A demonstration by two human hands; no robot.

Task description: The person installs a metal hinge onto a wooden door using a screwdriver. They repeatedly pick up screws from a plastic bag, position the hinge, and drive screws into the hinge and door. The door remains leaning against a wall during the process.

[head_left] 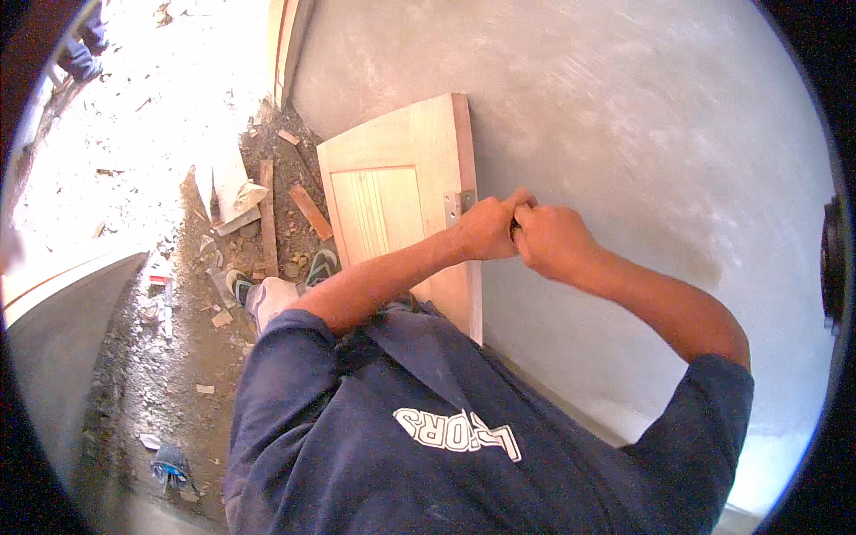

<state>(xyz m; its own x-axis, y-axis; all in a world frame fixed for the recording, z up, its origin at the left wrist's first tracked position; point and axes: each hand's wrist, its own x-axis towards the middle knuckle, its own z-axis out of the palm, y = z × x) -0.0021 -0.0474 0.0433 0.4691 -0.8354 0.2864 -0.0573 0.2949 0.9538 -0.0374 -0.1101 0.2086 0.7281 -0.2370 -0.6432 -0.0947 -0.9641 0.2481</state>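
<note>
A pale wooden door (432,134) with a recessed panel stands on edge in front of me, close to the wall. A metal hinge plate (453,207) with screw holes sits on its narrow edge. Just right of this hinge my left hand (489,228) is closed, fingers curled. Against it, my right hand (557,242) is closed too, its fingertips meeting those of the left. Whatever is pinched between them, if anything, is hidden by the fingers.
A grey plastered wall (624,116) rises on the right. Wood offcuts (268,218) and rubble litter the ground left of the door, by my feet. A blue object (171,465) lies at lower left. Another person's legs (80,58) show at far left.
</note>
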